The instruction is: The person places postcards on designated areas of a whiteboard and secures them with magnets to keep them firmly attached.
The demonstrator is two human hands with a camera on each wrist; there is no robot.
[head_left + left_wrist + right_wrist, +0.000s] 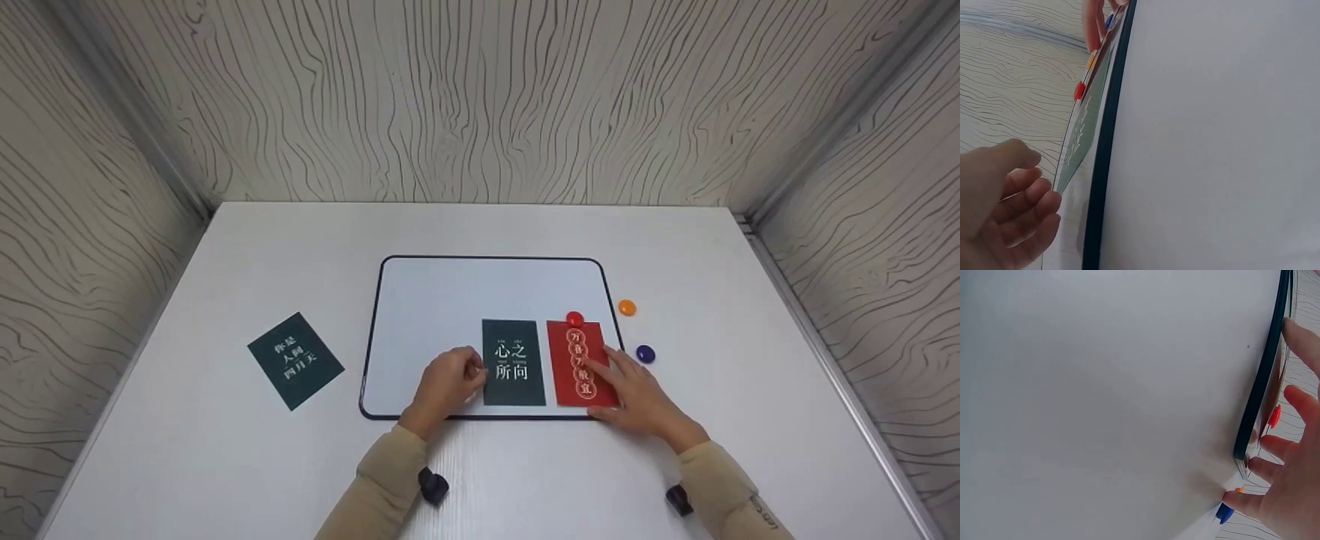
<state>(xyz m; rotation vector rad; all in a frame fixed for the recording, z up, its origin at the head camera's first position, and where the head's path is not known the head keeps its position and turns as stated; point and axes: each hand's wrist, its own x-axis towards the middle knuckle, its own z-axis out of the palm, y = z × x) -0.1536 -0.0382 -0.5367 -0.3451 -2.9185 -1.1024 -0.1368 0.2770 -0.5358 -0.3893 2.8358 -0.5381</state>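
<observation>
A whiteboard (427,300) with a dark rim lies flat on the table. On it, a dark green card (514,386) with white characters lies left of a red card (562,375). At the green card's left edge is my left hand (450,379). Its fingers are loosely bent, the thumb apart from them in the left wrist view, with nothing visible pinched between. My right hand (637,394) rests with spread fingers over the red card's right side and the board's lower right corner. A red round magnet (574,319) sits at the red card's top edge.
Right of the board lie an orange magnet (627,307) and a dark blue magnet (646,354). A second dark green card (296,361) lies tilted on the table to the left. Patterned wall panels (465,105) enclose the table's back and sides.
</observation>
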